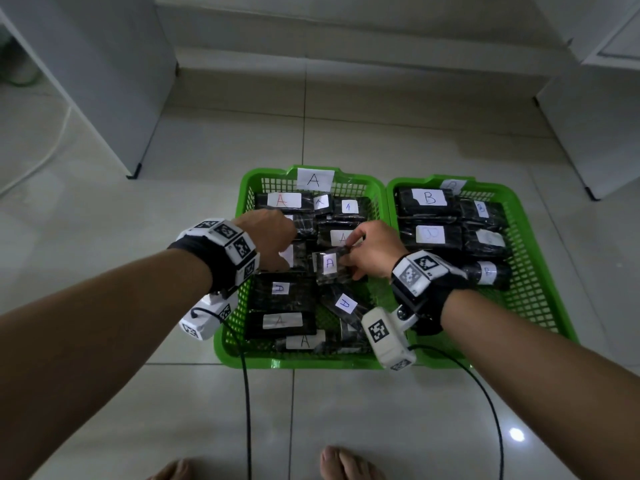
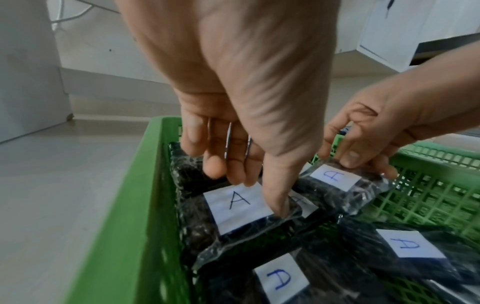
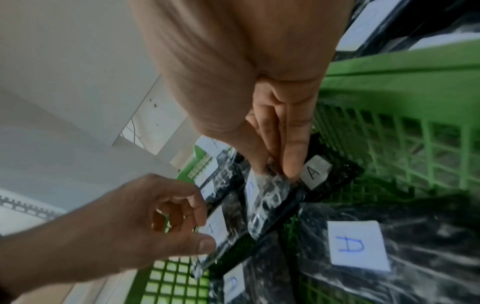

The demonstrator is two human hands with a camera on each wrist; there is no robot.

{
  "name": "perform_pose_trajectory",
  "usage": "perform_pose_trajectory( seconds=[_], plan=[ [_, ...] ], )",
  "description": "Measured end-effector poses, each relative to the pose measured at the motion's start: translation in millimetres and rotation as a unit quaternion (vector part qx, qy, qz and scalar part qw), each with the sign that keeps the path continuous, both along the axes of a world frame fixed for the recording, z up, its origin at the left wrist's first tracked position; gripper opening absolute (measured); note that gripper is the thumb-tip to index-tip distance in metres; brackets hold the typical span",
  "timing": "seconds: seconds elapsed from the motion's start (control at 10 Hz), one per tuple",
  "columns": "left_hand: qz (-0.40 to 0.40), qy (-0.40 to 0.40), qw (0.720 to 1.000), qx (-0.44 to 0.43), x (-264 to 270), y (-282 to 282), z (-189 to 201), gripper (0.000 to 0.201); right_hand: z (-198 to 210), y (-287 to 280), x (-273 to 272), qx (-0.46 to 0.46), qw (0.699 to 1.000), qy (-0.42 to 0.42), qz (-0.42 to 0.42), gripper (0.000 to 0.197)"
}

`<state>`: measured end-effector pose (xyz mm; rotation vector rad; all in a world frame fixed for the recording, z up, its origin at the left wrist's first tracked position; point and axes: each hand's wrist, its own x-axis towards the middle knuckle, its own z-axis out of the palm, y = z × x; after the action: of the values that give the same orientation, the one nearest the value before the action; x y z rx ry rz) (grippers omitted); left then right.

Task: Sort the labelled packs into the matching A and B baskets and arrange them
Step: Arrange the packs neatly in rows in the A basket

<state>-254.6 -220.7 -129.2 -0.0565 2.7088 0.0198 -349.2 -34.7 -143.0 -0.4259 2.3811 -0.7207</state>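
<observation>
Both hands are down inside the green plastic lattice basket (image 1: 230, 336) carrying the paper "A" tag on its far wall, set on the pale tiled floor (image 1: 173, 410). The right hand (image 1: 372, 252) is pinching the edge of a small black clear-wrapped pack with a white "A" label (image 1: 329, 266), thumb and fingertips (image 3: 294, 164) closed on its wrapper; the pack sits tilted on top of other packs near the middle of the basket, just left of that hand. The left hand (image 1: 273, 233) reaches in beside it, thumb (image 2: 279, 197) pressing onto a larger black pack with a white "A" label (image 2: 233, 209) and fingers curled over its far edge, so it grips that pack against the left wall. More A-labelled black packs lie loosely around and below both hands. Touching on the right, the second green lattice basket (image 1: 540, 306) holds black packs labelled "B" (image 1: 427, 202) in rows.
</observation>
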Motion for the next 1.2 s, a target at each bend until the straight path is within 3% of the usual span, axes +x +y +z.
perform_pose_trajectory(
  seconds=[0.1,0.3,0.4,0.5,0.7,0.9,1.0,1.1,1.2],
  plan=[
    [-0.019,-0.069,0.997,-0.032,-3,4,-5,0.042,-13,-12,9,0.016,0.997,0.069,0.027,0.018],
    [-0.036,-0.089,0.995,-0.036,-8,-1,-9,0.014,-19,-18,16,0.044,0.981,0.15,0.115,0.009],
    [-0.038,-0.084,0.995,-0.027,-7,1,-9,0.011,-15,-18,20,0.088,0.972,0.145,0.162,0.038],
    [-0.038,-0.074,0.996,-0.029,-7,1,-12,0.011,-15,-19,21,0.122,0.957,0.164,0.206,0.048],
    [-0.033,-0.086,0.996,0.022,-8,4,-13,0.028,-20,-21,25,0.127,0.933,0.215,0.259,0.037],
    [-0.054,-0.131,0.988,0.061,-2,11,-16,0.034,-8,-13,26,0.165,0.923,0.23,0.261,0.053],
    [-0.037,-0.123,0.991,0.046,3,14,-23,0.028,-2,-12,33,0.227,0.907,0.202,0.29,0.059],
    [-0.018,-0.107,0.994,0.019,13,28,-27,0.037,-2,-9,44,0.283,0.884,0.168,0.333,0.058],
    [-0.008,-0.084,0.996,0.023,14,31,-26,0.036,-4,-5,46,0.278,0.882,0.174,0.339,0.062]
  ],
)
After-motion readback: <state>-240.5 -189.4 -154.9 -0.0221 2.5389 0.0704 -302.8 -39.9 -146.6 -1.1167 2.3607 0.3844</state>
